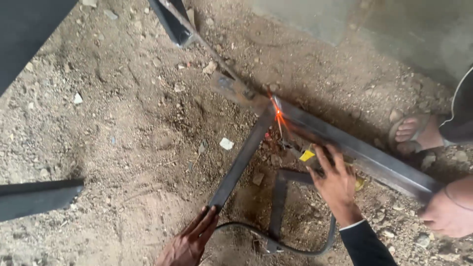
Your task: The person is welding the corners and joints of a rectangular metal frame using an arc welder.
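My right hand [335, 182] grips a welding electrode holder with a yellow part [306, 155]. Its thin rod reaches up to a glowing orange spot [278, 114], where a short steel tube [241, 160] meets a long steel tube [354, 148] at a corner. My left hand [189, 241] lies with its fingers stretched out, and the fingertips rest on the near end of the short tube. A black cable [276, 244] curves over the ground between my two hands.
Another person's hand [448, 212] holds the long tube's right end, and their sandalled foot [411, 132] stands beyond it. A steel try square [278, 202] lies on the dirt inside the corner. Dark metal pieces lie at left [37, 197] and at top [172, 19]. The ground is stony.
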